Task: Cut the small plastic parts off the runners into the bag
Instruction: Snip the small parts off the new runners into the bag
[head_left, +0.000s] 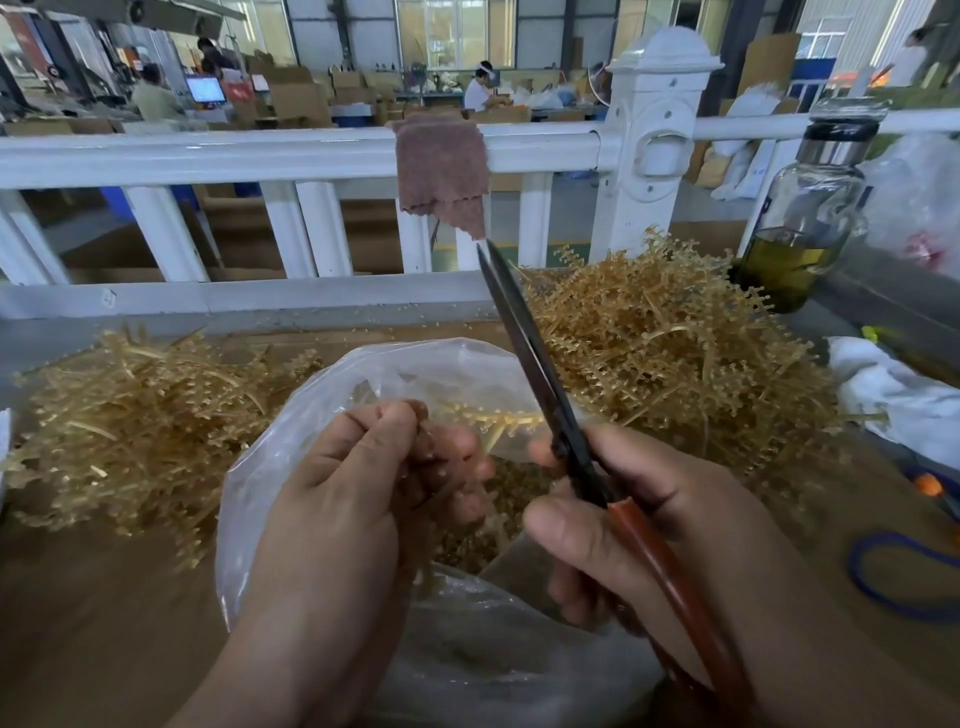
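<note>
My left hand (358, 483) grips a tan plastic runner (493, 418) lined with small parts, holding it over the mouth of a clear plastic bag (322, 395). In my right hand (639, 519) I hold black scissors (524, 338) with red-brown handles. The blades are nearly together and point up and away, their base right beside the runner's free end. Several small cut parts (498, 514) lie inside the bag, between my hands. A heap of runners with parts (670, 343) lies to the right behind the bag. Another heap of runners (135, 415) lies to the left.
A white railing (260, 156) borders the far side of the brown table, with a brown cloth (441, 166) draped over it. A glass bottle with olive liquid (800, 228) stands at the right. White cloth (893, 395) and a blue cord (883, 571) lie at the right edge.
</note>
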